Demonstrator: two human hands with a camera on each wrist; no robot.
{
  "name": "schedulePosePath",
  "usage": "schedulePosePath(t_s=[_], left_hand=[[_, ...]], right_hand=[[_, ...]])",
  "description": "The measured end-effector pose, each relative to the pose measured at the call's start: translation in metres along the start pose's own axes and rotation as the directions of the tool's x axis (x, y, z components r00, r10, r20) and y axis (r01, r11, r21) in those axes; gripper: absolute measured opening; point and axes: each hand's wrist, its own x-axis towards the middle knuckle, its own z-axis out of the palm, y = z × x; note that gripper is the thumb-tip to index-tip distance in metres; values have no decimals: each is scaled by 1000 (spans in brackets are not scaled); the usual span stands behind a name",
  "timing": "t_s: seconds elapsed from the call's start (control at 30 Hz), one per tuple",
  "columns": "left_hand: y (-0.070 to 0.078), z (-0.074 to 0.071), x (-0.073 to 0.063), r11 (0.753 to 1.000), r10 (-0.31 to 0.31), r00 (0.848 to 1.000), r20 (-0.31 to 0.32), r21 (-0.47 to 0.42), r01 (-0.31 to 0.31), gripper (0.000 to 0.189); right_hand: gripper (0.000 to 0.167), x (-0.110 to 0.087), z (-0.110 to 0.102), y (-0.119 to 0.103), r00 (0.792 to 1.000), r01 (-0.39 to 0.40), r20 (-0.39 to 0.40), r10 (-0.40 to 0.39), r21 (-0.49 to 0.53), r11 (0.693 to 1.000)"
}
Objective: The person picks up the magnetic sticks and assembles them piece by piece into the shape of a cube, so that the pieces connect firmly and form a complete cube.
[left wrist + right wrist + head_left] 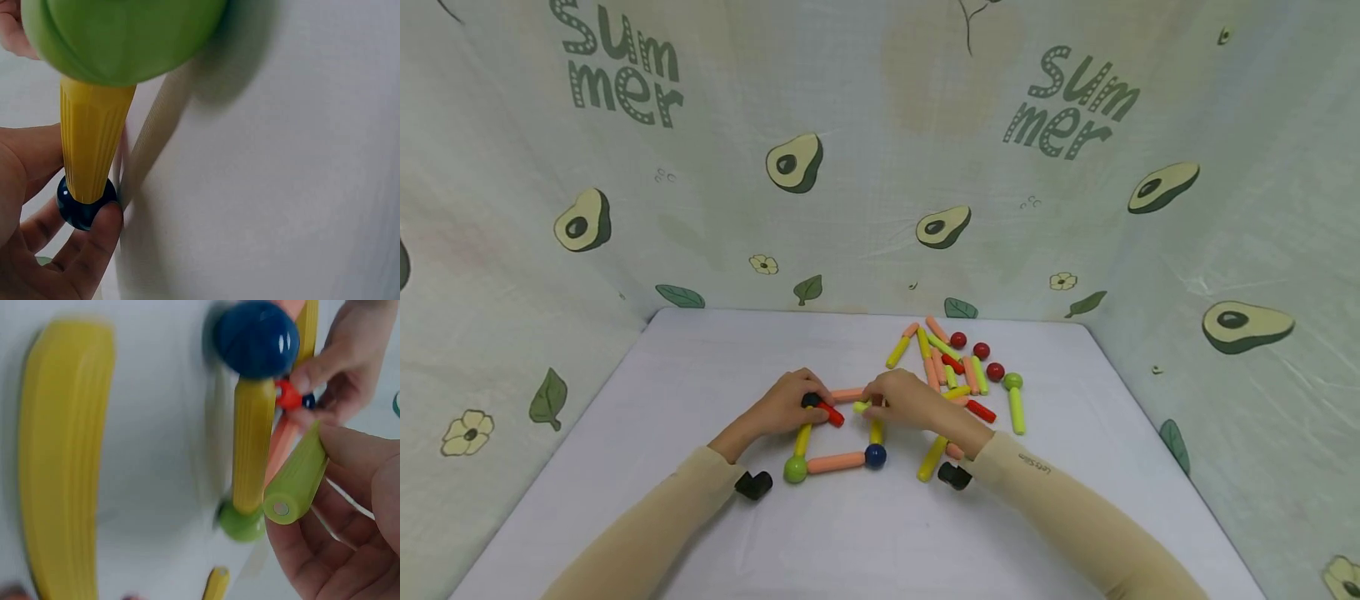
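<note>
Magnetic sticks and balls form a four-sided frame on the table. Its near side is a pink stick (837,462) between a green ball (795,469) and a blue ball (876,456). A yellow stick (94,140) runs from the green ball to a dark blue ball (77,218), which my left hand (790,404) grips between thumb and fingers. From that ball a red stick (831,414) points into the frame. My right hand (906,398) pinches a yellow-green stick (297,478), its magnet end showing, above the frame's right side. Another green ball (242,526) sits at the far right corner.
Loose pink, yellow, green and red sticks (981,410) lie to the right and behind. Several dark red balls (981,351) rest there, beside a green ball with a stick (1017,410). A yellow stick (932,459) lies under my right forearm. Printed cloth walls (865,250) enclose the table.
</note>
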Motion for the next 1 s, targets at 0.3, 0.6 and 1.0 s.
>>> schedulePosePath(t_s=[0.3, 0.6, 1.0], left_hand=[[0, 0, -1, 1000, 2, 1000, -8, -30, -3, 13], [-2, -2, 0, 998, 0, 1000, -10, -59, 0, 14], [-8, -4, 0, 997, 6, 1000, -15, -72, -7, 13]], right_hand=[[18, 8, 15, -19, 993, -93, 73, 90, 35, 995], [20, 16, 19, -21, 982, -162, 104, 156, 51, 986], [22, 17, 21, -20, 982, -184, 76, 174, 159, 970]])
